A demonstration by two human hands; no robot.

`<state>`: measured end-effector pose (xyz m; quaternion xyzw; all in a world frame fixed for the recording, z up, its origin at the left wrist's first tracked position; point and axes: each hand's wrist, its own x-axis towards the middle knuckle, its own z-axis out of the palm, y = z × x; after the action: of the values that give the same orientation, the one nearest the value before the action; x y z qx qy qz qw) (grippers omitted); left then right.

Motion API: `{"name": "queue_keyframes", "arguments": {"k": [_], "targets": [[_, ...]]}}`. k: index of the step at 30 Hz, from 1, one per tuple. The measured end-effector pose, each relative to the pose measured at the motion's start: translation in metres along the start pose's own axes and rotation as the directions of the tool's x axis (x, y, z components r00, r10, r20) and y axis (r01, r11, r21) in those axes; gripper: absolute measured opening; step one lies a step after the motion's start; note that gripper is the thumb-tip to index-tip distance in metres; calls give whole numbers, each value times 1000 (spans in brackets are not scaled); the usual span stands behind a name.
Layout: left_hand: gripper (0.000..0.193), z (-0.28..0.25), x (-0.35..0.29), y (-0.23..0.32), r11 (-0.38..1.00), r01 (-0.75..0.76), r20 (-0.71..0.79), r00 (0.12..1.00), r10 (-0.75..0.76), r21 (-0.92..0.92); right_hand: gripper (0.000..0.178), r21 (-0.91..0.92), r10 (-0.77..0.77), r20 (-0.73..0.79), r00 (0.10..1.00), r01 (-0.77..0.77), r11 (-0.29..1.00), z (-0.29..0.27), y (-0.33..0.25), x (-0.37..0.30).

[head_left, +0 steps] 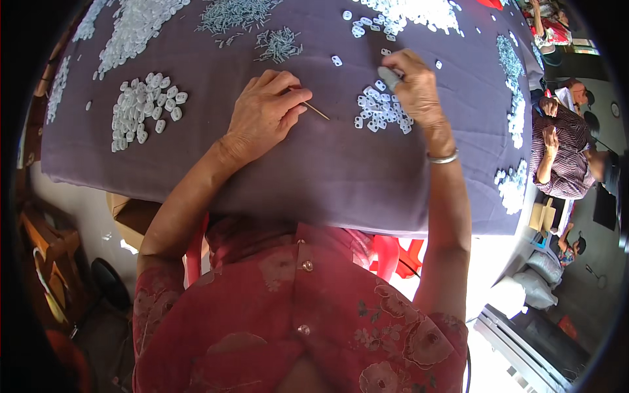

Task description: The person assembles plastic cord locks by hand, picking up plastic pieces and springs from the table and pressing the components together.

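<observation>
My left hand point(265, 111) is closed around a thin brown stick point(318, 112), which points down to the right over the dark cloth. My right hand point(417, 88) hovers by the far right side of a small pile of white two-holed plastic pieces point(377, 111). Its fingers are curled together, and a grey-green cover point(389, 78) wraps one of them. Whatever lies between those fingertips is hidden. One loose white piece point(386, 52) lies just beyond them, and another white piece point(337, 60) rests between my two hands, farther away.
A dark purple cloth point(282, 187) covers the table. White rounded pieces point(141, 108) are heaped at left, with a larger white heap point(141, 29) behind. Small grey-green pins point(280, 44) lie at the far middle. More white pieces point(512, 187) line the right edge; a seated person point(565, 150) is beyond.
</observation>
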<state>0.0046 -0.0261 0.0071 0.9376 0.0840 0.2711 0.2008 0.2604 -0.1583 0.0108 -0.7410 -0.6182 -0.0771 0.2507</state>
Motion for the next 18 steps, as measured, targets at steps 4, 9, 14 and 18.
{"name": "queue_keyframes", "arguments": {"k": [4, 9, 14, 18], "targets": [[25, 0, 1, -1, 998, 52, 26, 998, -51, -37, 25, 689, 249, 39, 968, -207, 695, -37, 10, -7], [37, 3, 7, 4, 1000, 12, -15, 1000, -12, -10, 19, 608, 331, 36, 943, -283, 742, -44, -13, -27], [48, 2, 4, 9, 995, -98, 138, 986, 93, 27, 34, -56, -79, 78, 994, 83, 995, -19, -84, -29], [41, 2, 2, 9, 995, -96, 191, 977, 90, 20, 30, -57, -218, 83, 973, 223, 973, 3, -73, -31]]}}
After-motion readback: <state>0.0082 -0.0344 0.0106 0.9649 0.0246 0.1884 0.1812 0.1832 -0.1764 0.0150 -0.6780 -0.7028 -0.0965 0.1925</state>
